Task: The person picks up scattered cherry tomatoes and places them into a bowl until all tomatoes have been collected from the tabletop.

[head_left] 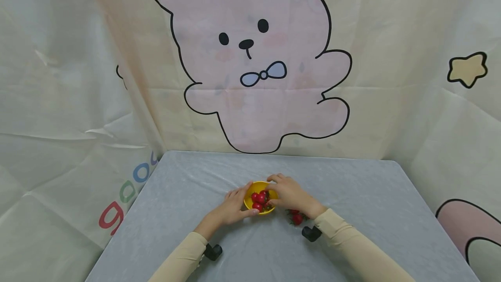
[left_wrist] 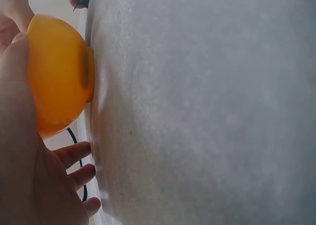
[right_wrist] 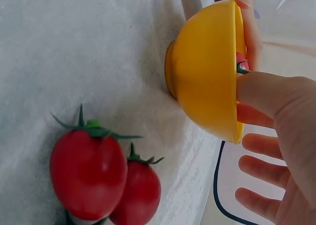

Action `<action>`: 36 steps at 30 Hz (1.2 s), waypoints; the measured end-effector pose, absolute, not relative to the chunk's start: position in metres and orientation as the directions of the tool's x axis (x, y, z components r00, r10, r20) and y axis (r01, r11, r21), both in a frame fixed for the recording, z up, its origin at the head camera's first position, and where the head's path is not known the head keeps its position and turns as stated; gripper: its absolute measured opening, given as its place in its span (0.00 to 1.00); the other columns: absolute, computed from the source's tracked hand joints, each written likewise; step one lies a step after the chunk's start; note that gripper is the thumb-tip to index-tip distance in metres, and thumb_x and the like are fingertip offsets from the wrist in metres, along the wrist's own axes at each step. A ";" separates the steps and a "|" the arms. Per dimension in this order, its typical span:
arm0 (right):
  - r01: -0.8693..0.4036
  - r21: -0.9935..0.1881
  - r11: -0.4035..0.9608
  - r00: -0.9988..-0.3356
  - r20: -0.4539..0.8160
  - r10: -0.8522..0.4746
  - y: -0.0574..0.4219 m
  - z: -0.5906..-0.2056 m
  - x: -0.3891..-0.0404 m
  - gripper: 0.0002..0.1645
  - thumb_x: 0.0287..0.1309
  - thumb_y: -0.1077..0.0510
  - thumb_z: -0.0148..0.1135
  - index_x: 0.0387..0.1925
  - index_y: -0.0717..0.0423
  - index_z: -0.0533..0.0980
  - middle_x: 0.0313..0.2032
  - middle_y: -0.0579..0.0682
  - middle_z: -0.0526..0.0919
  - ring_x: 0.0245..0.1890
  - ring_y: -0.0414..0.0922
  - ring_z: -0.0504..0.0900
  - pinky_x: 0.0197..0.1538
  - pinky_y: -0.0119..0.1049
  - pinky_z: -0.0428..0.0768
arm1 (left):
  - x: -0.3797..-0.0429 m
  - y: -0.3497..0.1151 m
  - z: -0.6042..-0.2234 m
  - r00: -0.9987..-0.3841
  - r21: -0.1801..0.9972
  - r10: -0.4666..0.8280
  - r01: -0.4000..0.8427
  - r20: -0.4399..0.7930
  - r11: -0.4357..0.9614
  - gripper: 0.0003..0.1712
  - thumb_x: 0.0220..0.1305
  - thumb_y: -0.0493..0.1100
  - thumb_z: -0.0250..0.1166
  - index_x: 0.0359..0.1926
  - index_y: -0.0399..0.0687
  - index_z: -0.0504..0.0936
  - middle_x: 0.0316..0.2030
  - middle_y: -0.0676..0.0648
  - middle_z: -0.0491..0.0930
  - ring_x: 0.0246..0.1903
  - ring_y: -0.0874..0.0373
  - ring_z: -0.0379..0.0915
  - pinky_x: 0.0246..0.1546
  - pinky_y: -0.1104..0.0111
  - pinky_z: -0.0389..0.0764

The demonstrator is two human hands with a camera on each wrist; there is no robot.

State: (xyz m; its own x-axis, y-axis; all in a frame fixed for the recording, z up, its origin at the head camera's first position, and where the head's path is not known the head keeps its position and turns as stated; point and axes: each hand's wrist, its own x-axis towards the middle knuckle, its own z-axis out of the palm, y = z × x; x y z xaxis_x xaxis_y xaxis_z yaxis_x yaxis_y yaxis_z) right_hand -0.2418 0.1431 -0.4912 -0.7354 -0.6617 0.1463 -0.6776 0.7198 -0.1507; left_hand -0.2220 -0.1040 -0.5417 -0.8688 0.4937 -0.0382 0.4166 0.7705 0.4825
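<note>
Loose tomatoes are left on the table, while other tomatoes already lie in the yellow bowl, which our left hand grips between thumb and finger, and our right hand dips inside, its fingertips hidden, so we cannot tell if they pinch anything.

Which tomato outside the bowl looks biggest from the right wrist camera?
The leftmost tomato in that picture: it looks wider than the neighbouring tomato, which it partly covers.
</note>
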 end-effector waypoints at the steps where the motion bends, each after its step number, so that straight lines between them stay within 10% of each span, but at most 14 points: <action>1: -0.673 -0.149 0.724 -0.739 0.143 -0.658 0.144 -0.491 -0.242 0.23 0.53 0.42 0.73 0.49 0.47 0.84 0.58 0.52 0.80 0.56 0.51 0.77 0.57 0.53 0.79 | -0.222 -0.104 -0.542 -0.870 0.483 0.492 0.415 -0.039 0.771 0.57 0.61 0.77 0.52 0.80 0.57 0.41 0.76 0.45 0.58 0.73 0.42 0.56 0.74 0.44 0.53; 36: -0.637 -0.204 0.744 -0.771 0.129 -0.624 0.185 -0.487 -0.237 0.20 0.56 0.47 0.71 0.47 0.51 0.84 0.53 0.53 0.82 0.52 0.52 0.79 0.55 0.52 0.80 | -0.222 -0.102 -0.540 -0.879 0.495 0.473 0.388 -0.054 0.777 0.58 0.60 0.78 0.53 0.80 0.57 0.42 0.76 0.46 0.57 0.73 0.41 0.56 0.75 0.45 0.52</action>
State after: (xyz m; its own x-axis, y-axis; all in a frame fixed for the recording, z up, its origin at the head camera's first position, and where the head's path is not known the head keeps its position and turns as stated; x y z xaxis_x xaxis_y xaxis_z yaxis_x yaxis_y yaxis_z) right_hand -0.2367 0.1849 -0.4869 -0.7706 -0.6240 0.1293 -0.6365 0.7438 -0.2040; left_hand -0.2225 -0.1019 -0.5400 -0.8792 0.4735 -0.0538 0.3883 0.7773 0.4950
